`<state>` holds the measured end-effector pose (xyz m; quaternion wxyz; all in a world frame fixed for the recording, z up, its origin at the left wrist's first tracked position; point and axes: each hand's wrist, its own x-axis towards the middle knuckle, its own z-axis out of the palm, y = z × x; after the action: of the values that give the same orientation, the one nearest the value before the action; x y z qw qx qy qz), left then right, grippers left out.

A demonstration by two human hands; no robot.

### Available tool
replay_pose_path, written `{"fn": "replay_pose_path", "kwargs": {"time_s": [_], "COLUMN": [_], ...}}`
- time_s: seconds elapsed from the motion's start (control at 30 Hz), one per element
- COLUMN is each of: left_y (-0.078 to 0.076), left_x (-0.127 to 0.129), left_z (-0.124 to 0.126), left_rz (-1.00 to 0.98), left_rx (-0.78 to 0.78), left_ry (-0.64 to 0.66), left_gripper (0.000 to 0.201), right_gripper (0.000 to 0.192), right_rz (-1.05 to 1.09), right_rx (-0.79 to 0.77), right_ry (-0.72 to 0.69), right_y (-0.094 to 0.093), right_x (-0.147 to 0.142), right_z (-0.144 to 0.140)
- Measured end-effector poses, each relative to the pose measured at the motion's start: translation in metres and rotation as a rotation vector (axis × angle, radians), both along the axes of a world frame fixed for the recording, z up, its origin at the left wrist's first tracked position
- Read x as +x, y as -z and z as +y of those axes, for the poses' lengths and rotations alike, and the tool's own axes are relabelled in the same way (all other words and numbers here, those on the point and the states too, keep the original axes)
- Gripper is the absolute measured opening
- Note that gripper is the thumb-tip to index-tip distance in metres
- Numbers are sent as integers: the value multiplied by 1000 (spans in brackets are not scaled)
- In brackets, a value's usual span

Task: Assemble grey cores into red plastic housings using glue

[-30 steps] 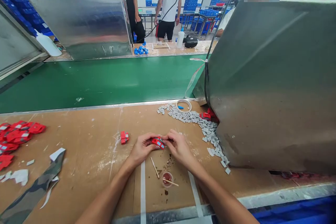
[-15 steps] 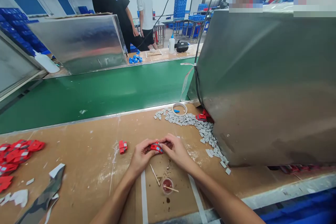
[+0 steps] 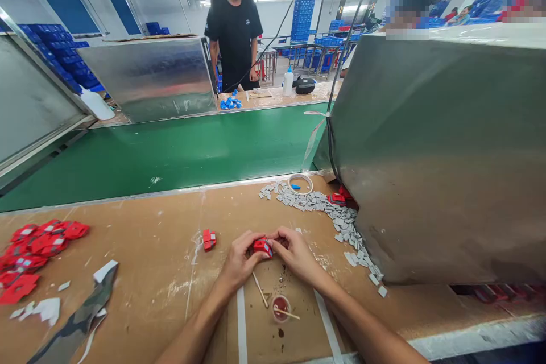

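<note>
Between my hands is a small red toy car [image 3: 263,247] with pale window patches, raised just above the cardboard-covered bench. My left hand [image 3: 240,260] pinches it from the left with thumb and fingers. From the other side, my right hand [image 3: 297,257] has its thumb and bent fingers closed at the car's right end; whether a tiny part is between them is hidden. Left of my hands lies another red piece [image 3: 209,240]. Below them are a small cup of dark red liquid [image 3: 280,306] with a stick across it and a cotton swab [image 3: 260,290].
Many flat grey pieces [image 3: 315,201] spread along the right, with a tape ring [image 3: 300,184] at their far end. A large metal panel [image 3: 443,159] blocks the right. Red pieces [image 3: 46,242] pile at left. Beyond runs a green belt [image 3: 191,151]; a person in black [image 3: 235,34] stands behind it.
The view has shifted, so the bench items sit lower and further right. Both hands stay at the red car, which appears turned. The person in black has changed position and faces this way.
</note>
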<state>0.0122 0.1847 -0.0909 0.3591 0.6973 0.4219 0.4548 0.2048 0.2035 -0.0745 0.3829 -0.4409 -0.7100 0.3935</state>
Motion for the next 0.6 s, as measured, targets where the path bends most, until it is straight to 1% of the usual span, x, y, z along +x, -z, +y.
{"fn": "replay_pose_path", "kwargs": {"time_s": [0.2,0.3,0.37,0.43,0.5,0.6], "left_y": [7,12,13,10,5,-4], "left_x": [-1,0,1,2,4,7], "left_z": [2,5,7,7,7,6], "left_rz": [22,39,49,75,112,161], "left_rx": [74,100,136,232,371,521], "left_ry": [23,18,14,-1,-33,-69], "left_gripper": [25,24,25,27,30,32], "right_gripper": [34,31,30,31,30,27], "right_rz": [-10,10,44,92,160,235], "right_rx": [-43,-44,-62,-98,-129,-102], "right_ry": [-125,-158,-178,-204,-212,-152], "right_y": [1,1,0,-2,-4,-5], "right_x": [3,7,10,13,13,12], "right_z": [3,6,8,10,10,10]}}
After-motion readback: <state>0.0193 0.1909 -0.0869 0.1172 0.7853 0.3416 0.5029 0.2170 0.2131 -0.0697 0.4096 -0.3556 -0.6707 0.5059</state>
